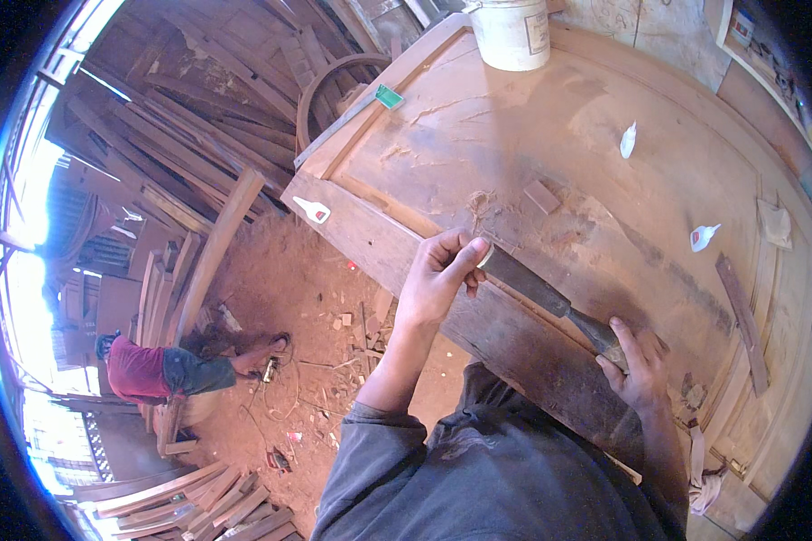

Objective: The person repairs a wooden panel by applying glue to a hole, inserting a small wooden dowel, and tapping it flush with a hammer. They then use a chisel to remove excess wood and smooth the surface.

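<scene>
While the left hand (pixel 444 270) pinches the butt end of what looks like a chisel (pixel 532 287) between thumb and fingers, the right hand (pixel 641 371) has a light grasp on the blade end, thumb on one side and fingers on the other. The tool spans the gap between the hands, near the front edge of the desk (pixel 586 77), its butt toward ten o'clock and its blade toward four.

Holding it well here is, I judge, a matter of care at the blade: the right fingertips are best set on the flat faces, clear of the end and the side edges, with only enough pressure to steady it. The left hand would do better with a fuller grip if any force came in, since a pinch at the very end lets the tool twist. Turning it slowly would show each face to the light, and loose shavings (pixel 483 206) at eleven o'clock from it should not get under the fingers.

The chisel is long and straight. Its handle is thick, dark and dull, with a pale ring at the butt; toward four o'clock it narrows to a neck, then broadens into a greyish, lighter-faced blade. The fingers partly cover the tip, so its sharpness cannot be told.
</scene>
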Tool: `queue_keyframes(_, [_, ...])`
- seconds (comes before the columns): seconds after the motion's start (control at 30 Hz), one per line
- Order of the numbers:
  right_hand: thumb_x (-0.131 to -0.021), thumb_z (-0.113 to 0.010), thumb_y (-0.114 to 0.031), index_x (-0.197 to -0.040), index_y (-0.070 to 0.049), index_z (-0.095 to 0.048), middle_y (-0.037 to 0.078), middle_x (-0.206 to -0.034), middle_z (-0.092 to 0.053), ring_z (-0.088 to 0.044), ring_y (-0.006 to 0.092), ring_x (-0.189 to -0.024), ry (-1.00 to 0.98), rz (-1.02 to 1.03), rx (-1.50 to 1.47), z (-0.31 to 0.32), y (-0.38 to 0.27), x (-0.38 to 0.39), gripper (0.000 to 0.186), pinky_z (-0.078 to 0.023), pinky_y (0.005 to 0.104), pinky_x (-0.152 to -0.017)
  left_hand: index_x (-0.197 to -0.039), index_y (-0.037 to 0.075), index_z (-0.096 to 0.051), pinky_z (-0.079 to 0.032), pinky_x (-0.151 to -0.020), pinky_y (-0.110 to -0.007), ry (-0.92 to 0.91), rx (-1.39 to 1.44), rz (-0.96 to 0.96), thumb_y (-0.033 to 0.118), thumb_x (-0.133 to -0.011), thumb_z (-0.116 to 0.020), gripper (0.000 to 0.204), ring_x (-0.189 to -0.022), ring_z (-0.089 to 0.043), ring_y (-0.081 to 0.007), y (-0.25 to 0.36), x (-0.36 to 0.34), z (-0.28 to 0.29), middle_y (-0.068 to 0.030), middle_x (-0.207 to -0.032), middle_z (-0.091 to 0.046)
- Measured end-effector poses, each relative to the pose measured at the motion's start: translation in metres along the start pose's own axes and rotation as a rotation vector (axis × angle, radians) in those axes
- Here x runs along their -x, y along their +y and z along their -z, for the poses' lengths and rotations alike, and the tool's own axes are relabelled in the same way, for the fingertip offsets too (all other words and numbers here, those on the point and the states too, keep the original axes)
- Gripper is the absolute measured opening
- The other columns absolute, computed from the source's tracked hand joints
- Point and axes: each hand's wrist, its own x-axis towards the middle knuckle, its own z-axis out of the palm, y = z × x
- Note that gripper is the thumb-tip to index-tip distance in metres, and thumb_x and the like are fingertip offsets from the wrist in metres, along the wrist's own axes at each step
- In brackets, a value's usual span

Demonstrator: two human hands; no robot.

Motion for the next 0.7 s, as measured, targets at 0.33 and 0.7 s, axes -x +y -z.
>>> queue_keyframes(0.33, [-0.071,-0.08,-0.029,-0.125,-0.01,-0.06,0.011,-0.088,-0.06,-0.061,0.0306,-0.083,-0.008,-0.042,-0.039,-0.001,-0.004,0.001,0.061,-0.05,0.0411,-0.072,-0.074,0.005,-0.057,-0.041,-0.044,-0.022,-0.026,-0.192,-0.059,0.03,-0.1,-0.053,0.037,-0.049,-0.05,-0.0064,0.02,0.011,0.0,-0.0021,-0.061,-0.057])
queue_keyframes(0.7, [-0.073,-0.078,-0.03,-0.124,-0.01,-0.06,0.013,-0.096,-0.062,-0.061,0.0335,-0.089,-0.043,-0.063,-0.074,-0.004,-0.007,-0.001,0.058,-0.05,0.0427,-0.077,-0.083,0.001,-0.063,-0.043,-0.045,-0.021,-0.051,0.136,0.004,0.025,-0.101,-0.051,0.032,-0.053,-0.054,-0.0073,0.024,0.02,0.007,-0.0043,-0.066,-0.062])
